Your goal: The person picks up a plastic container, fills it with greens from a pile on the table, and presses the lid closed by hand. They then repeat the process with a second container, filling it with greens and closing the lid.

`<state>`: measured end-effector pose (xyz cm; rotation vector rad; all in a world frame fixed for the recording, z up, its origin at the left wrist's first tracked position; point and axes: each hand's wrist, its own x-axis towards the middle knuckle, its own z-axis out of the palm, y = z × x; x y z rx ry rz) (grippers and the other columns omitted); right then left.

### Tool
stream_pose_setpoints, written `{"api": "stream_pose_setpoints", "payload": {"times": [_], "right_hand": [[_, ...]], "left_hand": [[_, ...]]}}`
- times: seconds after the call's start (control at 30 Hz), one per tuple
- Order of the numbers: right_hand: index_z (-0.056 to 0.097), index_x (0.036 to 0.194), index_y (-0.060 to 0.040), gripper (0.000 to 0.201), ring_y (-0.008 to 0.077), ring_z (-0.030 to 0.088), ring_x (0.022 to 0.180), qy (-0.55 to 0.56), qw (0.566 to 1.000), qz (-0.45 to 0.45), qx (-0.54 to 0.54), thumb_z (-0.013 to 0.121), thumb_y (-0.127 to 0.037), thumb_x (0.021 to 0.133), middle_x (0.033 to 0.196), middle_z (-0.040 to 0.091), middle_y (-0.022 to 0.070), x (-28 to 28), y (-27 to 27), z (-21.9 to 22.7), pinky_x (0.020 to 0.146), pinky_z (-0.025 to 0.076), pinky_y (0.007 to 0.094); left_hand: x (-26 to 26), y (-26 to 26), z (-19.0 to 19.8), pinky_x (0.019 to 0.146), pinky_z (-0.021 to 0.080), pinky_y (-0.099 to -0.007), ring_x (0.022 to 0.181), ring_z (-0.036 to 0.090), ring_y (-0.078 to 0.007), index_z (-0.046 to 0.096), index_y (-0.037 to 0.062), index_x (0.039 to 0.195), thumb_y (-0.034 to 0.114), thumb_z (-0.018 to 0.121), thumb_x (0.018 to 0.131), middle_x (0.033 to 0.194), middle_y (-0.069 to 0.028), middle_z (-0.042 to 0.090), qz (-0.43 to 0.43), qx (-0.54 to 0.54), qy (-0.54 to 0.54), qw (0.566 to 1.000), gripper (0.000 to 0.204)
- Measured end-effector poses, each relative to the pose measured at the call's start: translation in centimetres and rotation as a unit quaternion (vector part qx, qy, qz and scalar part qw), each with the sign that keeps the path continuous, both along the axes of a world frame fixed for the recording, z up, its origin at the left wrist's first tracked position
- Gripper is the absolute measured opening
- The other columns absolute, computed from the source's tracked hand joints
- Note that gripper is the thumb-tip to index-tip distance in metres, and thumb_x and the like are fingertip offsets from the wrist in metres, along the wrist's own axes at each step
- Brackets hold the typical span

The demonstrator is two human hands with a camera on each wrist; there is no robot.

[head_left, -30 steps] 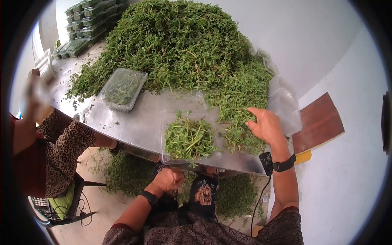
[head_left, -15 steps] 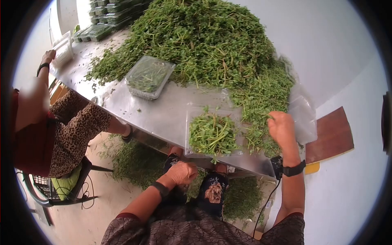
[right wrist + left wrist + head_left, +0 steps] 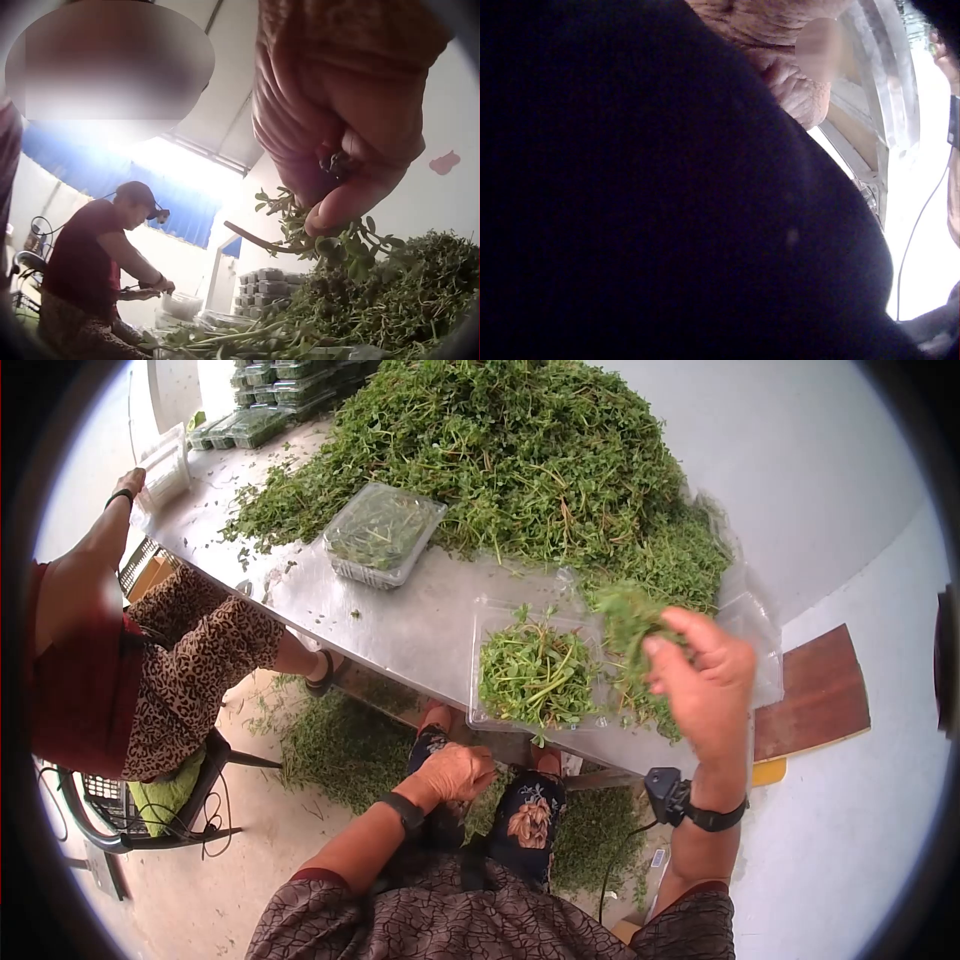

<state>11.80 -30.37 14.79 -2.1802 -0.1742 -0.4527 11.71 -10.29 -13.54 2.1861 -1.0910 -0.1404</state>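
My right hand (image 3: 715,680) pinches a small bunch of leafy green sprigs (image 3: 628,618) above the table's right side. In the right wrist view, the sprigs (image 3: 352,247) have small rounded leaves and a thick stem poking out sideways. Left of this hand sits an open clear plastic box (image 3: 477,695), filled with loose greens (image 3: 535,668). A large heap of greens (image 3: 510,470) rises behind it. My left hand (image 3: 455,772) is low by my knees, below the table edge, with loosely curled fingers and nothing visible in it. Dark cloth covers most of the left wrist view.
A lidded clear box of greens (image 3: 385,535) sits on the metal table (image 3: 320,600). Stacked filled boxes (image 3: 285,390) stand at the back left. Another person (image 3: 85,670) sits left, a hand at white containers (image 3: 165,465). Clear empty boxes (image 3: 750,630) lie by the right wall.
My right hand has closed on sprigs from the heap's near right end and lifted them toward me. My left hand stays low by my knees. The head view has shifted left.
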Motion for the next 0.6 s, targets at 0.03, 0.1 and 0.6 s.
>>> {"api": "stream_pose_setpoints", "payload": {"times": [0.03,0.1,0.6], "right_hand": [[0.064,0.107,0.0017,0.028,0.0119,0.063,0.067,-0.049,0.995,0.047,-0.075,0.066,-0.001,0.079,0.088,0.067,0.0108,0.1,0.1,-0.6,0.054,0.048,0.0214],[0.064,0.109,-0.0002,0.031,0.0141,0.064,0.069,-0.055,0.990,0.066,-0.112,0.067,0.000,0.078,0.093,0.066,0.0131,-0.2,1.2,-1.1,0.056,0.050,0.0233],[0.065,0.111,-0.0034,0.036,0.0343,0.062,0.099,-0.181,0.956,-0.050,-0.225,0.068,-0.003,0.075,0.118,0.061,0.0181,-4.8,2.1,-6.8,0.082,0.052,0.0397]], "left_hand": [[0.1,0.0,-0.1,0.065,0.052,-0.0435,0.071,0.063,-0.0343,0.061,0.0046,0.072,0.023,0.062,0.080,0.079,-0.0121,0.061,0.000,0.001,-0.002,1.000,0.020],[0.1,0.1,-0.4,0.065,0.052,-0.0432,0.071,0.063,-0.0342,0.062,0.0047,0.072,0.024,0.061,0.081,0.080,-0.0119,0.061,-0.001,-0.004,0.001,1.000,0.021],[0.0,0.3,0.1,0.065,0.052,-0.0420,0.071,0.062,-0.0345,0.062,0.0043,0.072,0.022,0.062,0.080,0.080,-0.0116,0.061,0.011,0.001,-0.025,1.000,0.019]]}}
